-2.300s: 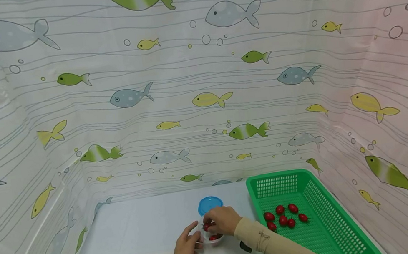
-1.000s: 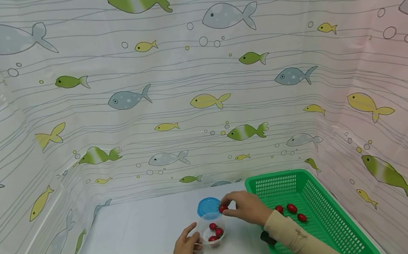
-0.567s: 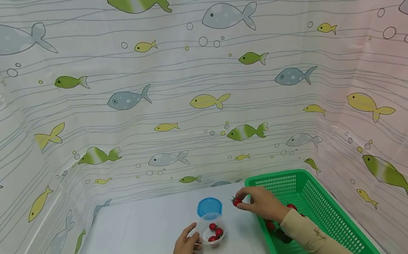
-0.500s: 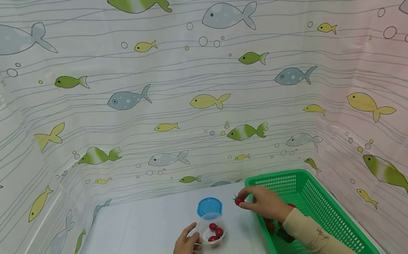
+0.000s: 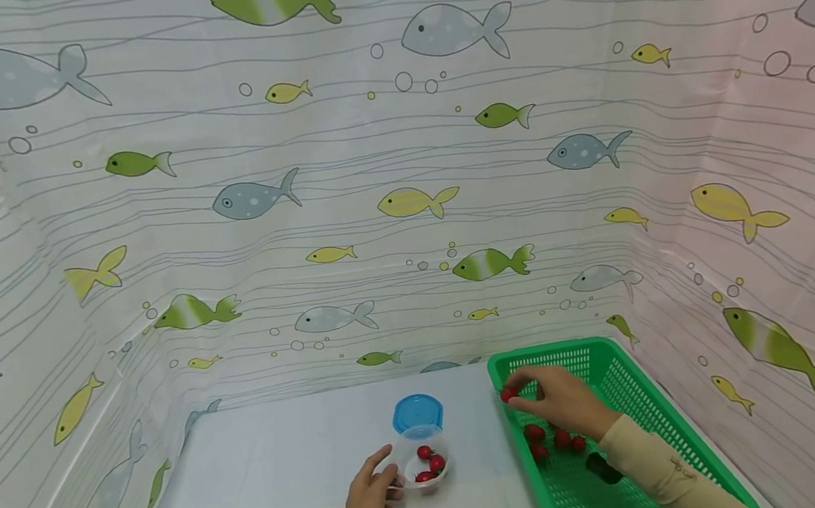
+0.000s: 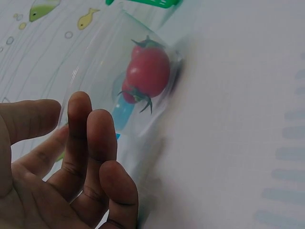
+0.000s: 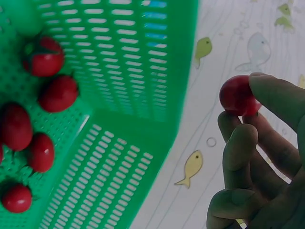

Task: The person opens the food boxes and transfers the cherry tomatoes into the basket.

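2 hands in view, both busy. Right hand (image 5: 567,397) was grasping 1 tomato (image 7: 234,95), pinched with thumb on top and fingertips underneath. In the head view that tomato sat at the left rim of the green basket (image 5: 569,344); couldn't tell if it touched. Left hand (image 5: 365,493) was at the left side of the clear bowl (image 5: 411,465), fingers loosely bent, right up against the wall; couldn't tell if it actually gripped. Bowl count: 1, standing on the white table (image 5: 287,452), 3 red tomatoes (image 5: 437,463) inside; left wrist view showed only 2 of them, overlapping. Lid count: 1, blue lid (image 5: 417,415), flat on the table just behind the bowl. Basket count: 1, right of the bowl; right wrist view had 5 basket tomatoes (image 7: 58,93) plus a sliver of a 6th at the picture edge. Rest may have been hidden behind the hand. 1 tan sleeve (image 5: 661,460) on the right arm, 1 dark object (image 5: 604,468) at that wrist. Fish-print sheet (image 5: 365,150) lined the back and both sides.
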A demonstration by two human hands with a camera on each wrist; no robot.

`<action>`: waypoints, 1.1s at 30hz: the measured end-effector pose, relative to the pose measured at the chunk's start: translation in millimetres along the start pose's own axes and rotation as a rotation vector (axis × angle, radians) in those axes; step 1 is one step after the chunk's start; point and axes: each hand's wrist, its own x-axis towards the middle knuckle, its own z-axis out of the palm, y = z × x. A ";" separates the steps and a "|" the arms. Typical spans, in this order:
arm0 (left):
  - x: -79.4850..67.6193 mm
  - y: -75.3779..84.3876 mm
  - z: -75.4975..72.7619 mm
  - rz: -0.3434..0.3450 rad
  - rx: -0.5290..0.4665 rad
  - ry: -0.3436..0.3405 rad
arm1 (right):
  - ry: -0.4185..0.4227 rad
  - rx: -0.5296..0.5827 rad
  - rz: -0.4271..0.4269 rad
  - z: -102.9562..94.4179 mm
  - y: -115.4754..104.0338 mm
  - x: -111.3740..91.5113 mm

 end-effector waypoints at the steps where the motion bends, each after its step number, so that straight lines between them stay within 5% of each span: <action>1: -0.1 0.0 0.0 0.000 0.000 0.000 | -0.005 -0.002 0.013 -1.2 1.5 -1.7; 18: -3.1 2.0 -0.3 0.003 -0.012 -0.009 | -0.064 -0.085 0.024 -9.1 40.7 -31.8; 33: -2.8 3.5 0.1 -0.009 -0.016 -0.014 | -0.256 -0.143 -0.008 3.5 68.7 -54.1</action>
